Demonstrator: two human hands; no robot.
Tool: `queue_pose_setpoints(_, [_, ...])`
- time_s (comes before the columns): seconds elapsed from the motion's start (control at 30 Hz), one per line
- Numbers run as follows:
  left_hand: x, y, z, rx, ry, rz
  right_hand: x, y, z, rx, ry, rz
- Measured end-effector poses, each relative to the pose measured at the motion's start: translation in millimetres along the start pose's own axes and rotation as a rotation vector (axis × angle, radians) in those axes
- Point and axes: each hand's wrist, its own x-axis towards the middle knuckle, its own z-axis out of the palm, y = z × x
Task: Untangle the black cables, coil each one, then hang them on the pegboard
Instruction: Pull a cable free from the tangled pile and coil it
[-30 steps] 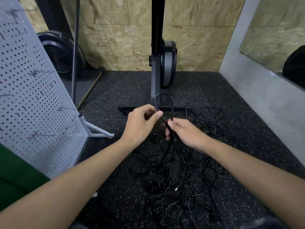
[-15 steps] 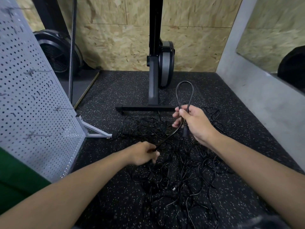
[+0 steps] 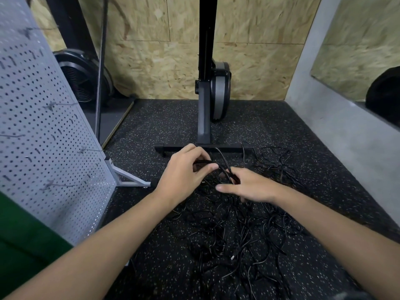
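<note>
The left hand (image 3: 184, 174) pinches a short loop of one black cable (image 3: 203, 162) between thumb and fingertips, its grip closed on the strand just above the heap. The right hand (image 3: 249, 187) lies beside it with fingers mostly stretched out, the same cable running in under them (whether that grip actually has it, I cannot tell). The tangle of black cables (image 3: 227, 239) sprawls over the middle of the speckled floor (image 3: 168, 118), from the foot of the exercise machine (image 3: 218, 92) towards the near edge. By my reading the task has barely begun: no finished coil shows, the pegboard (image 3: 43, 137) at the floor's left edge carries bare hooks (image 3: 52, 106), and nearly every cable waits to be freed, coiled and hung.
</note>
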Motion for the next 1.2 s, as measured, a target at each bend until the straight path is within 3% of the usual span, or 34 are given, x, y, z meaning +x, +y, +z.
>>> queue_pose_setpoints(0.13, [0.2, -2.0, -2.0, -0.020, 0.037, -0.080, -4.6, -6.1, 3.1, -0.016, -0.068, -0.092])
queue_pose_setpoints(0.33, [-4.8, -7.9, -5.4, -0.054, -0.001, -0.203, -8.8, -14.6, 3.6, 0.030, -0.017, -0.165])
queue_pose_setpoints(0.53, [-24.6, -31.0, -6.8, -0.338, -0.318, -0.486, -10.5, -16.0, -2.1, 0.125, 0.026, -0.148])
queue_pose_setpoints(0.7, [-34.0, -45.8, -5.2, -0.282, -0.439, -0.524, -9.6, -12.9, -5.5, 0.331, 0.061, -0.082])
queue_pose_setpoints(0.8, [-29.1, -40.9, -4.9, -0.238, -0.376, -0.446, -9.2, -15.3, -7.6, 0.483, 0.062, -0.048])
queue_pose_setpoints(0.9, [-20.2, -25.9, -3.7, -0.342, -0.201, -0.448, -7.8, -16.4, -10.5, 0.580, 0.106, -0.018])
queue_pose_setpoints(1.07, [-4.9, 5.9, -0.4, -0.578, 0.034, -0.590, -8.5, -13.1, -4.6, 0.437, 0.147, -0.135])
queue_pose_setpoints(1.2, [1.8, 14.3, 4.7, -0.738, 0.108, -0.653, -3.3, -7.6, 5.3, 0.336, 0.188, -0.081])
